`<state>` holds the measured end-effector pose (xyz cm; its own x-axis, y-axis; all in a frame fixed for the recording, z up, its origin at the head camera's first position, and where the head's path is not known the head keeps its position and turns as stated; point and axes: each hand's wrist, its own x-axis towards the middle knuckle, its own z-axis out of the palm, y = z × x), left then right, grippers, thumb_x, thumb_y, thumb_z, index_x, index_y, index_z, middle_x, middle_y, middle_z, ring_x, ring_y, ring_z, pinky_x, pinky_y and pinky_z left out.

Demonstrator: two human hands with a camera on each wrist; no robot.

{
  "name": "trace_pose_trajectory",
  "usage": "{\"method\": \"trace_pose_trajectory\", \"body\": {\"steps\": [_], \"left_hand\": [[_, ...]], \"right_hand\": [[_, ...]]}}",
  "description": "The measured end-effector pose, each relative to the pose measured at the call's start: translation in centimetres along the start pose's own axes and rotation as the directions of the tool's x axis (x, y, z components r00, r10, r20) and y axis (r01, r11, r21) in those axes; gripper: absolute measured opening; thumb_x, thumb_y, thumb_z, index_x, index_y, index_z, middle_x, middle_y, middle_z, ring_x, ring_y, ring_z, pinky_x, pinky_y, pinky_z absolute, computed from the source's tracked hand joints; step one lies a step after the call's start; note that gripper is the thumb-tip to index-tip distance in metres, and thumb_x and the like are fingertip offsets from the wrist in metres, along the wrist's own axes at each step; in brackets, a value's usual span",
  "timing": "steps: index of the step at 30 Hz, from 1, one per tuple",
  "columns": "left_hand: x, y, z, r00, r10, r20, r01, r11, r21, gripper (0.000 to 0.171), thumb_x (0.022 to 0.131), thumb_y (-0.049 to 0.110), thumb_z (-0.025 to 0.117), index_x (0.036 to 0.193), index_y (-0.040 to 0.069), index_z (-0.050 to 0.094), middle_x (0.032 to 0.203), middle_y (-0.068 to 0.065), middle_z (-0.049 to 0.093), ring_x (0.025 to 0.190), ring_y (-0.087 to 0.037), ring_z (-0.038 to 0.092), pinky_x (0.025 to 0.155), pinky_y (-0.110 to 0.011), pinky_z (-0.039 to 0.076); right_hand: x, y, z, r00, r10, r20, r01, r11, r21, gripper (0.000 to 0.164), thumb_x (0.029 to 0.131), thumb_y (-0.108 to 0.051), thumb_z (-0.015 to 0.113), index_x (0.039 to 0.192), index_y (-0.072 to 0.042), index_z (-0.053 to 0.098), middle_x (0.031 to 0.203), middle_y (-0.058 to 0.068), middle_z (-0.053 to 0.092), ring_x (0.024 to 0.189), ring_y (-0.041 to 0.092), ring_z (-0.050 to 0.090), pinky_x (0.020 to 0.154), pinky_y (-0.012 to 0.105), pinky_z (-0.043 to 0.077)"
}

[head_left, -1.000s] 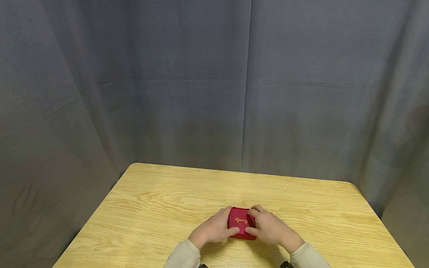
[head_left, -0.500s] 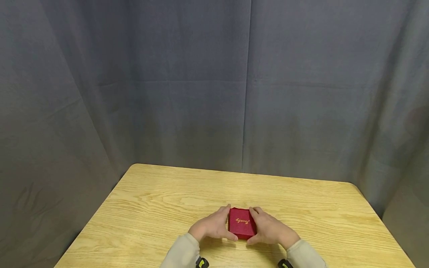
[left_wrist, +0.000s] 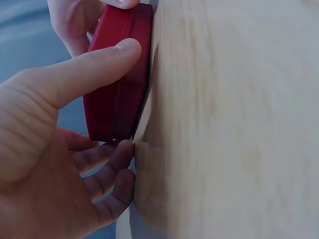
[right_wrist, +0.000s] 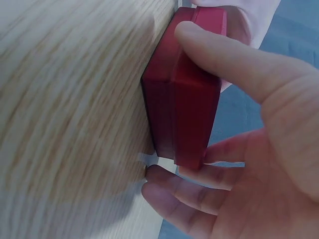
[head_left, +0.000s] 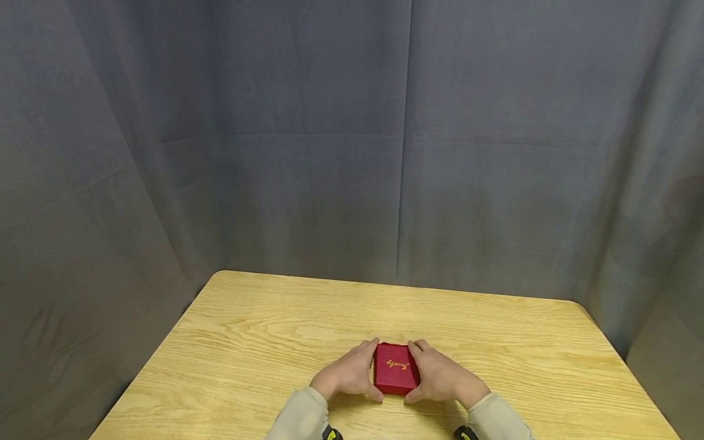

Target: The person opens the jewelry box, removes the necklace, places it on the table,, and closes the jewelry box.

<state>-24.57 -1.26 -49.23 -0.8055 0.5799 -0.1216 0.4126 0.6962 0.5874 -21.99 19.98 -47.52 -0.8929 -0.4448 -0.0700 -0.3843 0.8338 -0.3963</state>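
A small red jewelry box (head_left: 393,371) with gold lettering on its lid lies on the wooden table, between both hands. My left hand (head_left: 351,371) grips its left side, thumb at the near edge and fingers along the side and far corner. On the opposite side my right hand (head_left: 442,376) holds it the same way. In the left wrist view the left thumb (left_wrist: 99,67) presses on the box's near face, across the seam between lid and base. The right wrist view shows the right thumb (right_wrist: 214,50) on the near face of the box (right_wrist: 192,114), its lid down over the base.
The light wooden table (head_left: 264,342) spreads out on all sides of the box, its far corners rounded. Grey curtains (head_left: 308,183) hang behind it and at both sides. A dark wrist strap (head_left: 332,432) shows below the left sleeve.
Both thumbs have slid from the top of the box to its near face, and the right fingers from the top to the side. The lid, askew before, now sits square.
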Motion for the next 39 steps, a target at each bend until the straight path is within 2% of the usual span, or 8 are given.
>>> {"method": "trace_pose_trajectory", "body": {"steps": [7, 13, 27, 32, 39], "left_hand": [[0.1, -0.4, 0.3, 0.999, 0.038, -0.018, -0.038, 0.998, -0.045, 0.101, 0.064, 0.028, 0.089, 0.143, 0.006, 0.031, 0.133, -0.001, 0.045, 0.12, -0.017, 0.045, 0.099, -0.033, 0.039], [0.0, -0.9, 0.3, 0.998, 0.063, -0.019, -0.066, 0.98, -0.187, 0.098, 0.064, 0.021, 0.088, 0.143, 0.006, 0.031, 0.126, 0.001, 0.046, 0.099, -0.011, 0.049, 0.085, -0.029, 0.044], [-0.2, -1.3, 0.3, 0.996, 0.072, -0.06, -0.088, 0.94, -0.329, 0.102, 0.063, 0.011, 0.088, 0.145, 0.003, 0.027, 0.123, -0.002, 0.049, 0.089, -0.005, 0.052, 0.084, -0.028, 0.044], [-0.4, -1.4, 0.1, 0.994, 0.092, -0.058, -0.107, 0.921, -0.373, 0.104, 0.065, 0.011, 0.087, 0.146, 0.0, 0.023, 0.125, -0.003, 0.049, 0.091, -0.006, 0.053, 0.089, -0.031, 0.043], [-0.6, -1.5, -0.2, 0.99, 0.109, -0.088, -0.135, 0.911, -0.39, 0.105, 0.068, 0.016, 0.086, 0.148, -0.001, 0.02, 0.134, -0.002, 0.041, 0.098, -0.008, 0.052, 0.092, -0.033, 0.042]], "right_hand": [[0.1, 0.2, 0.2, 1.0, -0.014, -0.001, 0.014, 1.0, -0.009, 0.102, 0.063, -0.035, 0.088, 0.138, 0.012, 0.035, 0.126, 0.018, 0.046, 0.104, 0.026, 0.054, 0.089, 0.045, 0.046], [0.1, 0.4, 0.3, 0.999, -0.029, -0.016, 0.029, 0.999, 0.032, 0.101, 0.064, -0.035, 0.086, 0.138, 0.011, 0.035, 0.125, 0.014, 0.046, 0.099, 0.021, 0.053, 0.084, 0.041, 0.048], [-0.1, 0.7, 0.2, 0.992, -0.077, -0.096, 0.085, 0.993, 0.086, 0.1, 0.064, -0.035, 0.085, 0.138, 0.01, 0.036, 0.122, 0.01, 0.046, 0.103, 0.019, 0.05, 0.086, 0.041, 0.047], [-0.2, 0.7, 0.0, 0.992, -0.078, -0.102, 0.087, 0.992, 0.09, 0.1, 0.064, -0.038, 0.084, 0.139, 0.009, 0.036, 0.122, 0.008, 0.046, 0.104, 0.018, 0.049, 0.087, 0.041, 0.047], [-0.3, 0.4, -0.4, 0.984, -0.09, -0.15, 0.101, 0.993, 0.067, 0.099, 0.063, -0.036, 0.085, 0.137, 0.01, 0.038, 0.122, 0.009, 0.046, 0.105, 0.019, 0.048, 0.088, 0.042, 0.047]]}}
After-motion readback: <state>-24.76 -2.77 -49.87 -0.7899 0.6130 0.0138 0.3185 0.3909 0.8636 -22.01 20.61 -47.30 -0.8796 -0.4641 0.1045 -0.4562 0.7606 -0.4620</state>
